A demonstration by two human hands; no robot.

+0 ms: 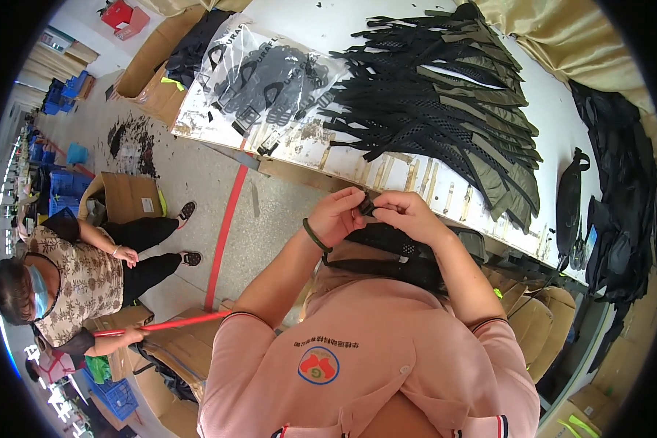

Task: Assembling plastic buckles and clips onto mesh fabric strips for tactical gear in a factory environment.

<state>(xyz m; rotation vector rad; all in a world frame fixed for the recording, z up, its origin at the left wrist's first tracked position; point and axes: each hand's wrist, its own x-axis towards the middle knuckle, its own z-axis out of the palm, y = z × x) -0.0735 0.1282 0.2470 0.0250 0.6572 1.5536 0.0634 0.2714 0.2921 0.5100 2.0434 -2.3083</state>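
Fingertips pinched, my left hand and my right hand meet at the table's near edge around a small black buckle. The fingers cover part of it. Below them, against my body, hangs a black mesh and fabric piece, partly hidden by my hands and arms. Beyond my hands, a fanned pile of black and olive strap pieces lies on the white table. To its left is a clear plastic bag of black plastic buckles, with a few loose ones beside it.
Black fabric pieces lie along the table's right end, near a slim black pouch. At left stands a person holding a red pole. Cardboard boxes and blue crates are on the floor.
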